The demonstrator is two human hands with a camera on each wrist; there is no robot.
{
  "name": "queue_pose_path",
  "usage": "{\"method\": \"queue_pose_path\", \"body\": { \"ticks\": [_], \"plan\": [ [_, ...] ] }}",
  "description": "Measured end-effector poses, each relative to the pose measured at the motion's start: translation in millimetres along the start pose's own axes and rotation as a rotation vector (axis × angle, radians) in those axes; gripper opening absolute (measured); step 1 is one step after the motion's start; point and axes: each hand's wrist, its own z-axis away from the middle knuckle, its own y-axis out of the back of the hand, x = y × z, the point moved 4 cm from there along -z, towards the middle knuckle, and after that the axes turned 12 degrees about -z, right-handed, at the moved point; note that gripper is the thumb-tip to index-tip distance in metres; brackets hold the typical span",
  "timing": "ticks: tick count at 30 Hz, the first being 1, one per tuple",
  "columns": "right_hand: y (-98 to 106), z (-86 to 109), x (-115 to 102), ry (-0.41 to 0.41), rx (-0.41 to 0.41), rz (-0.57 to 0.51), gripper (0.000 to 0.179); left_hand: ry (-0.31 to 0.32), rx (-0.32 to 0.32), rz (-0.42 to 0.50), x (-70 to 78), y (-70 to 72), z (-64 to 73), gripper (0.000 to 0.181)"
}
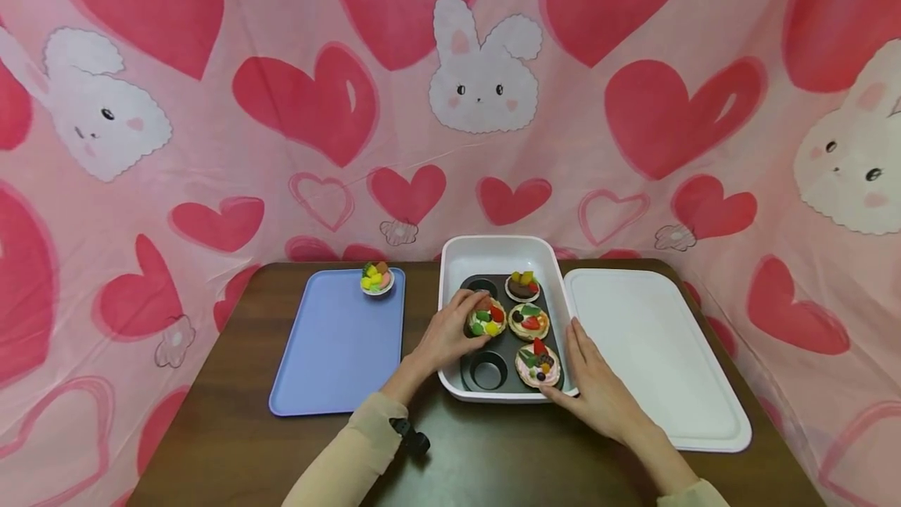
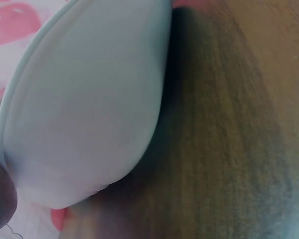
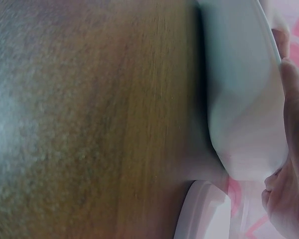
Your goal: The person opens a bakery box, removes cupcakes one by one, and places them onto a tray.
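The left hand [image 1: 450, 331] bent over the pan with thumb and fingers on opposite sides of a fruit-topped tart [image 1: 486, 324], pinching it by the edge. The right hand [image 1: 598, 386] lay with fingers long and straight along the near right rim of a white tub [image 1: 493, 250], its thumb bent around the front corner, close to the front tart [image 1: 538, 366]; whether thumb and tart touched could not be told.

The pinched tart was at the middle cup on the left-hand side of a dark baking pan [image 1: 510, 370], which lay inside the tub. Whether it sat fully down in the cup was hidden by the fingers. An empty cup [image 1: 488, 370] opened just nearer than the left hand, and three tarts stood in a column between the hands. Left of the left hand, a blue tray [image 1: 338, 350] on the counter [image 1: 450, 452] bore a small cake [image 1: 377, 280]; beyond the right hand lay a white board [image 1: 655, 358].

The tart looked like a light, fairly stiff toy, its rim probably the surest hold. The raised fruit pieces seemed likelier to come loose or slip, so a pinch low on opposite sides suited it better than pressing on top. The tub looked smooth and light enough to slide unless steadied.
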Motion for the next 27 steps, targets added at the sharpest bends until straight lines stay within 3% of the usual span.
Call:
{"method": "queue_pose_path", "body": {
  "ticks": [4,11,18,21,27],
  "plan": [
    [-2,-0.2,0,-0.009,-0.005,-0.013,0.121,0.025,-0.015,0.073,-1.1,3.4,-1.2,0.083],
    [0,-0.6,0,-0.003,0.004,-0.016,0.121,0.072,0.045,0.238,-5.8,13.6,-9.4,0.075],
    [0,-0.4,1,0.014,0.015,-0.023,0.121,0.243,-0.009,0.512,-16.4,15.8,-6.1,0.074],
    [-1,-0.3,1,0.014,0.01,-0.024,0.121,0.286,-0.018,0.601,-21.2,15.8,-3.8,0.075],
    [0,-0.3,0,0.009,0.008,-0.026,0.121,0.296,-0.039,0.644,-24.7,17.2,-0.6,0.071]
  ]
}}
